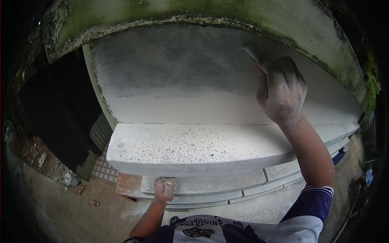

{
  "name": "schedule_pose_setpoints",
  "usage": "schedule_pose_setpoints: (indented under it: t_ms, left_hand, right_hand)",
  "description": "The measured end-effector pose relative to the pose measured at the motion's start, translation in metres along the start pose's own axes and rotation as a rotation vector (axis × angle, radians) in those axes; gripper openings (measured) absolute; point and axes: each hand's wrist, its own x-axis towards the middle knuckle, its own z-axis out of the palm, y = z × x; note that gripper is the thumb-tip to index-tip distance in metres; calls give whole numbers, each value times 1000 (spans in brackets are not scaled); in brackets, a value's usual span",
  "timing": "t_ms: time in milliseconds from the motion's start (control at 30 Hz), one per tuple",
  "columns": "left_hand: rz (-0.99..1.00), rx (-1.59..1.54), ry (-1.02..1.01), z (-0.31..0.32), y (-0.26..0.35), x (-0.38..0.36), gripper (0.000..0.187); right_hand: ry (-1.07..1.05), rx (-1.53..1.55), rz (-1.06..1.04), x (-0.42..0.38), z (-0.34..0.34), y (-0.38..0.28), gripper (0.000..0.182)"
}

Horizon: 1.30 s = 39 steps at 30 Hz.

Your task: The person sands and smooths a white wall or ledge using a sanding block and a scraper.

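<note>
1. Right hand (280,91) — dusty fingers closed around a pale sanding tool (252,52), pressed against the white wall (174,81).
2. Left hand (164,189) — fingers curled, gripping the lower step edge (202,187).
3. Speckled ledge (194,146) juts between them.

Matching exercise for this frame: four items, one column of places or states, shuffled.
1. dust-covered right hand
2. dusty left hand
3. speckled grey stone ledge
4. mossy green concrete overhang

a. across the top of the frame
b. low, gripping a small block at the step edge
c. raised, holding a pale tool against the white wall
d. jutting out beneath the wall

1-c, 2-b, 3-d, 4-a
</note>
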Motion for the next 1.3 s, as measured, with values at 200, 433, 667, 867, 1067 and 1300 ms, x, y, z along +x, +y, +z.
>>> schedule_pose_setpoints:
  t_ms: [200, 433, 667, 867, 1067, 1300]
  left_hand:
    - [4, -6, 13, 1, -1, -1, 55]
    - [-9, 40, 4, 0, 1, 0, 57]
    - [14, 7, 18, 2, 4, 0, 53]
    - [22, 70, 30, 6, 13, 5, 57]
    - [3, 62, 21, 4, 11, 4, 60]
    - [3, 83, 43, 7, 14, 4, 61]
  right_hand:
    - [-181, 129, -202, -21, -8, -34, 26]
    - [-45, 55, -113, 15, 5, -17, 25]
    - [-189, 150, -259, 6, -9, -19, 22]
    - [-82, 77, -173, 13, 1, -18, 16]
    - [-204, 121, -297, 0, -4, -18, 20]
    - [-176, 165, -184, 1, -3, -32, 26]
